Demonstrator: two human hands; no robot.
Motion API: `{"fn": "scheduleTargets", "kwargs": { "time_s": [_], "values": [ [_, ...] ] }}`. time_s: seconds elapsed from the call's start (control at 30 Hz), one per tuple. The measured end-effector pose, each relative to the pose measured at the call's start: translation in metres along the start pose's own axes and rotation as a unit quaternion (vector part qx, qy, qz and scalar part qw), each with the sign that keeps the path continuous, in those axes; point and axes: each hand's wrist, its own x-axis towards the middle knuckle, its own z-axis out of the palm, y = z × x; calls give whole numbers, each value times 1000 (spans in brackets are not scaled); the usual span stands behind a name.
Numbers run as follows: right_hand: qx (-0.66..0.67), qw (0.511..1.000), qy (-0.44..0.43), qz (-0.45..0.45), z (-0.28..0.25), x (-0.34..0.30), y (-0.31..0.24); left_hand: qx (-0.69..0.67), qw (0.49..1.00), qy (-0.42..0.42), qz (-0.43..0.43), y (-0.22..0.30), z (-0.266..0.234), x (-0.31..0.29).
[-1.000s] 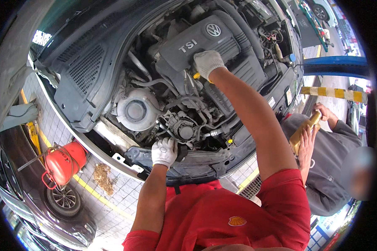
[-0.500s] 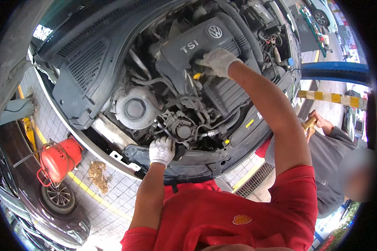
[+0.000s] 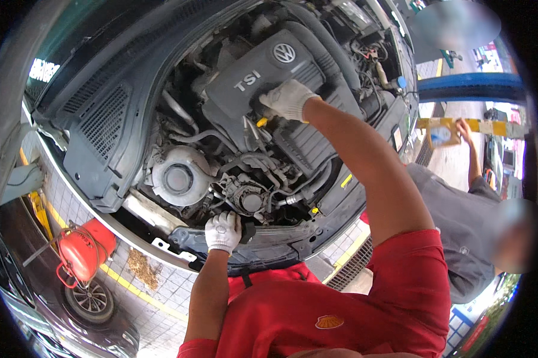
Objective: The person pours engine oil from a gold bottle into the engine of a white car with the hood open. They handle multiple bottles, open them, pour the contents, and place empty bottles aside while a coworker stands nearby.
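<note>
My right hand [image 3: 290,100], in a white knit glove, reaches over the engine bay to the front side of the dark grey engine cover [image 3: 236,89]. Its fingers are closed together there; what sits between them is hidden. Just below the fingertips is a yellow dipstick handle [image 3: 262,122]. My left hand [image 3: 223,231], also gloved, rests at the front edge of the bay with fingers curled. Against its right side is a dark blocky piece [image 3: 248,232]; whether I grip it or it belongs to the car cannot be seen.
A pale round reservoir [image 3: 180,179] sits left of the hoses. Left of the car stand a red tank [image 3: 88,247] and another car's wheel [image 3: 90,299]. At right a co-worker [image 3: 454,221] holds up a yellowish object [image 3: 441,135]; behind are blue [image 3: 466,88] and striped beams [image 3: 496,128].
The view has shifted, sliding the engine down and left in the picture. Both my hands keep their places on the car. The co-worker's hand has risen, and another person appears at upper right.
</note>
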Motion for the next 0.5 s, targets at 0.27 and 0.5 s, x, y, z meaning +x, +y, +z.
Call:
{"fn": "scheduleTargets", "kwargs": {
  "time_s": [0.27, 0.5],
  "values": [
    [64, 977, 104, 175, 31, -13, -42, 19, 1000, 9, 19, 3, -9, -2],
    [428, 756, 436, 234, 52, -161, -213, 61, 997, 36, 42, -2, 6, -8]
  ]
}}
